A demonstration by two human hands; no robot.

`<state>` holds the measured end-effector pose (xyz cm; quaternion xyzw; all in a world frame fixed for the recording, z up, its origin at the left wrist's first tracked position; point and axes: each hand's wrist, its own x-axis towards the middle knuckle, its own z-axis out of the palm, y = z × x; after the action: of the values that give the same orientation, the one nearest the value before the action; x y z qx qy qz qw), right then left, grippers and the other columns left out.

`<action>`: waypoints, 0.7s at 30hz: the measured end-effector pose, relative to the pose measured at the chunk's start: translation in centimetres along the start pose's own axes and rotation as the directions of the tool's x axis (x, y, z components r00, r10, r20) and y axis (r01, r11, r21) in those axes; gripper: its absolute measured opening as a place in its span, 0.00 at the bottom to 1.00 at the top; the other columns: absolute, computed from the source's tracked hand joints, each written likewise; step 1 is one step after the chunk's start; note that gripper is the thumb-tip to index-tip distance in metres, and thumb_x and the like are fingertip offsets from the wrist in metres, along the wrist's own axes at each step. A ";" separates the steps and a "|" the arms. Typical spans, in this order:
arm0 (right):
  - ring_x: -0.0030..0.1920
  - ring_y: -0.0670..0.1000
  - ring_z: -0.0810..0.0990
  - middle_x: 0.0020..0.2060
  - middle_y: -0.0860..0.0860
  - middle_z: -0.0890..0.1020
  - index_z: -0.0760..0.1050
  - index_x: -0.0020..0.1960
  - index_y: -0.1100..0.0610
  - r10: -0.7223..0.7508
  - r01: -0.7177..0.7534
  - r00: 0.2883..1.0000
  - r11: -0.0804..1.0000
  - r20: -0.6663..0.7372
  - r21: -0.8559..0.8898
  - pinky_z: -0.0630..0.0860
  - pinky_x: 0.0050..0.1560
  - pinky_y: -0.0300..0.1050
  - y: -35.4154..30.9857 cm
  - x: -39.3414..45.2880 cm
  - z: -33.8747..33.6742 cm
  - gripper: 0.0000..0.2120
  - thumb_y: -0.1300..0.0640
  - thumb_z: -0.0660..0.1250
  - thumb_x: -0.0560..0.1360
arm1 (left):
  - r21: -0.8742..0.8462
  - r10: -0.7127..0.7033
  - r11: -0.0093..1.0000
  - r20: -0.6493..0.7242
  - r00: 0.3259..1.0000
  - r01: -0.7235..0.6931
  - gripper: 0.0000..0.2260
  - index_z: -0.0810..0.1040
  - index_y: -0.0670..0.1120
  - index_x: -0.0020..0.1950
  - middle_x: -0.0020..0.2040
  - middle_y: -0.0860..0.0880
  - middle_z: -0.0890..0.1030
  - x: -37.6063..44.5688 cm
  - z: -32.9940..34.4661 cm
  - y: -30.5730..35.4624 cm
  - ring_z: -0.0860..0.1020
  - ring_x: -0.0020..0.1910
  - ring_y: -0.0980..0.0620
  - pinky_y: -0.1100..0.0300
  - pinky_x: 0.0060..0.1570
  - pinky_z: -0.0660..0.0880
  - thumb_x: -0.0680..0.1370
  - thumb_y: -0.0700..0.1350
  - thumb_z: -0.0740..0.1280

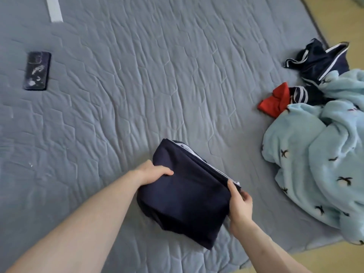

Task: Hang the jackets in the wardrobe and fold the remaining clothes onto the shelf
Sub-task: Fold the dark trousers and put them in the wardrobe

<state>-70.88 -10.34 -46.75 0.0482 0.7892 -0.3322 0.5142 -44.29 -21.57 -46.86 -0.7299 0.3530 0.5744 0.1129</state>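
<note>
Navy cloth, a folded garment (185,196) with a thin white edge showing along its upper right side, lies low in the middle of the view on the grey quilted bed cover (137,85); the left hand (152,172) grips its upper left corner, thumb on top and fingers curled under the fabric; the right hand (240,207) pinches the right edge, thumb pressed along the seam and fingers behind it (both forearms are bare). To the right, well apart from the folded piece, a light blue fleece blanket (319,158) with small dark prints is heaped at the bed's edge; just above it lie a crumpled red item (274,101), touching the blanket, and a dark navy garment with white trim (319,62). Far to the left on the cover rests a dark phone (37,70); a white strip (54,8) runs off the top edge.
</note>
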 end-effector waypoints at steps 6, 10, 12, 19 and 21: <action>0.49 0.51 0.86 0.52 0.49 0.86 0.73 0.62 0.51 -0.036 0.137 0.966 0.909 0.255 -0.393 0.83 0.49 0.50 1.3 -0.5 -1.0 0.31 0.61 0.83 0.64 | -0.303 -0.024 0.953 -0.021 0.999 0.017 0.21 0.84 0.51 0.45 0.41 0.55 0.86 -3.8 3.5 -4.0 0.84 0.41 0.53 0.59 0.39 0.76 0.55 0.56 0.74; 0.42 0.50 0.87 0.46 0.51 0.87 0.78 0.54 0.54 -0.090 0.186 0.959 0.916 0.270 -0.354 0.81 0.37 0.42 -1.4 -4.8 -2.6 0.18 0.59 0.81 0.68 | -0.438 0.028 0.898 -0.037 0.999 -0.041 0.17 0.86 0.50 0.46 0.38 0.57 0.86 -10.0 2.7 -5.0 0.85 0.41 0.54 0.60 0.39 0.78 0.59 0.53 0.74; 0.43 0.52 0.87 0.45 0.51 0.87 0.79 0.53 0.54 -0.113 0.220 0.947 0.910 0.300 -0.352 0.81 0.40 0.45 -3.5 -8.6 -3.4 0.16 0.58 0.80 0.69 | -0.499 0.041 0.864 -0.052 0.998 -0.062 0.16 0.86 0.51 0.47 0.40 0.57 0.87 -14.4 1.5 -5.6 0.85 0.42 0.54 0.59 0.41 0.78 0.60 0.53 0.75; 0.43 0.48 0.87 0.41 0.46 0.87 0.78 0.56 0.52 -0.144 0.360 0.852 0.860 0.503 -0.362 0.81 0.43 0.44 -11.8 -25.1 -5.1 0.15 0.56 0.79 0.72 | -0.658 0.097 0.717 -0.233 0.968 -0.230 0.23 0.84 0.49 0.54 0.47 0.54 0.88 -34.3 -3.9 -6.7 0.86 0.47 0.53 0.58 0.46 0.80 0.61 0.52 0.77; 0.46 0.47 0.87 0.43 0.45 0.87 0.78 0.56 0.50 -0.152 0.421 0.805 0.828 0.574 -0.371 0.81 0.45 0.44 -13.7 -29.8 -5.2 0.15 0.54 0.78 0.72 | -0.673 0.112 0.682 -0.292 0.950 -0.287 0.23 0.84 0.49 0.55 0.49 0.53 0.88 -39.6 -5.6 -7.7 0.85 0.51 0.50 0.52 0.53 0.80 0.62 0.52 0.77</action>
<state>-66.76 -10.02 -13.80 -0.2967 0.6746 -0.2020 0.6451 -38.67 -3.94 -10.60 -0.7343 0.1938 0.5869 -0.2806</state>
